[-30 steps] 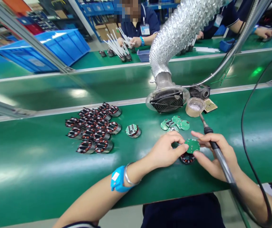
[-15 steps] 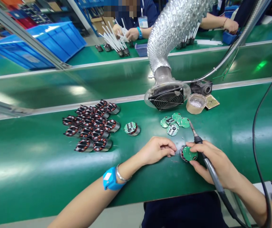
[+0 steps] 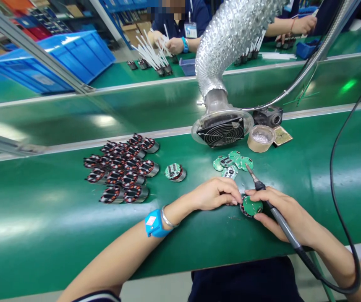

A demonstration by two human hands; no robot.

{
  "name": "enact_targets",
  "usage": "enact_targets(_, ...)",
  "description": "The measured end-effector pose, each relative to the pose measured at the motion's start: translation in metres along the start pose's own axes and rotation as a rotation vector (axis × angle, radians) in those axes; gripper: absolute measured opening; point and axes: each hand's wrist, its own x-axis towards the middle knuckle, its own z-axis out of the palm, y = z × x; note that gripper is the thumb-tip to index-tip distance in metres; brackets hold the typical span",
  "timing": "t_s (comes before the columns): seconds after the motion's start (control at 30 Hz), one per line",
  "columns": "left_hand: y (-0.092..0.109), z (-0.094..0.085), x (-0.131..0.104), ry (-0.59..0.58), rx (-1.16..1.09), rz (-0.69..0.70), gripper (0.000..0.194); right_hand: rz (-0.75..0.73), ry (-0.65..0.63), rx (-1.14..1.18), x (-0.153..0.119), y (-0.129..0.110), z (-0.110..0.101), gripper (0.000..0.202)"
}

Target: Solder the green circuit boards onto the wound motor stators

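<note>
My right hand (image 3: 289, 216) grips a soldering iron (image 3: 281, 225), its tip angled up and left over the loose boards. The thumb and a finger of that hand also pinch a round green circuit board (image 3: 251, 205), which sits on a motor core with dark and red windings at its rim. My left hand (image 3: 220, 193) is closed, its fingertips at the left edge of this board and core. What those fingertips hold, if anything, is too small to make out. Beyond them lie several loose round circuit boards (image 3: 230, 171) in an overlapping cluster.
Several motor cores (image 3: 132, 193) stand grouped at left, with one board-topped motor (image 3: 174, 172) nearer the middle. A fume extractor (image 3: 221, 130) hangs above the bench. Behind it sits a tub (image 3: 260, 139). The iron's cable (image 3: 332, 176) loops at right. Co-workers' hands work across the bench.
My left hand has moved right, onto the edge of the board and core. The iron's tip has dipped slightly down and left. My right hand keeps its hold.
</note>
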Motion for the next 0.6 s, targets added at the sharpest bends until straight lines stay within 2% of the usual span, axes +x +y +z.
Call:
enact_targets(0.07,0.001,0.001,0.004,0.005,-0.115,-0.061,0.026,0.000,-0.009,-0.004,0.000,-0.001,-0.001,0.038)
enact_targets(0.2,0.008,0.009,0.009,0.019,-0.404,-0.301,0.042,0.019,-0.008,-0.019,0.001,-0.003,-0.001,0.039)
enact_targets(0.27,0.017,0.015,0.009,0.028,-0.347,-0.365,0.035,0.018,0.009,-0.014,0.001,-0.003,0.001,0.039)
enact_targets(0.37,0.033,0.024,0.006,0.096,-0.130,-0.402,0.019,0.016,0.036,-0.008,0.000,-0.004,0.002,0.039)
enact_targets(0.5,0.046,0.032,0.006,0.159,0.031,-0.422,0.017,-0.005,0.067,-0.023,0.000,-0.005,0.004,0.045)
enact_targets(0.6,0.048,0.032,0.008,0.147,0.084,-0.396,0.014,-0.029,0.183,-0.018,0.003,-0.009,0.005,0.043)
